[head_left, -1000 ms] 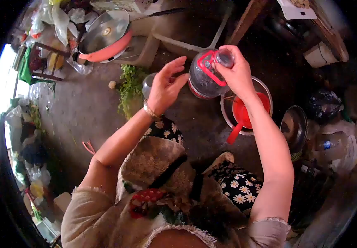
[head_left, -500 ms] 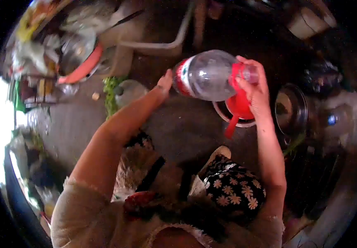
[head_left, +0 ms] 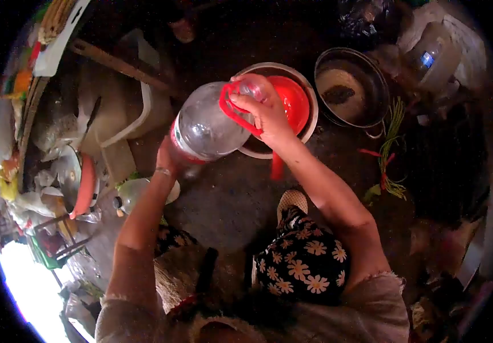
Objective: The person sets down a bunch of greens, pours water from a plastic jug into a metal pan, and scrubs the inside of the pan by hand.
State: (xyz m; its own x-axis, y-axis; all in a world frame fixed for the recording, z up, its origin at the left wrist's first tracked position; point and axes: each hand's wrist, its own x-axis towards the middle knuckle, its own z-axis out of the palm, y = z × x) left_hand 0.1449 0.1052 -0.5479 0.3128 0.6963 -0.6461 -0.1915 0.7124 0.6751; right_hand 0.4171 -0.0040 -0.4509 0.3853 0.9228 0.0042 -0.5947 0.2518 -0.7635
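Bottle (head_left: 209, 123), clear plastic, held aslant above the floor (head_left: 218, 200), neck toward the right hand (head_left: 263, 108), base toward the left hand (head_left: 167, 154). Right grip closed around the neck, thumb across the red loop handle (head_left: 224, 107); palm and fingers hide the mouth from me. Left grip: wrist extended at the base, fingers lost behind it; I cannot tell how far they are curled. Both forearms reach forward, converging on the bottle.

Just beyond, metal basin (head_left: 314, 114) with red scoop (head_left: 292, 106) inside; right hand and bottle neck cover its left part, and the right wrist crosses the scoop's handle. A second bottle (head_left: 135, 191) is partly behind the left forearm.

Right: dark pan (head_left: 376, 108), its contents unclear to me; green stems (head_left: 394, 148) below it. Farther: orange-sided pot (head_left: 86, 186) at left; black bag (head_left: 366, 20), cut off by the dark top edge.
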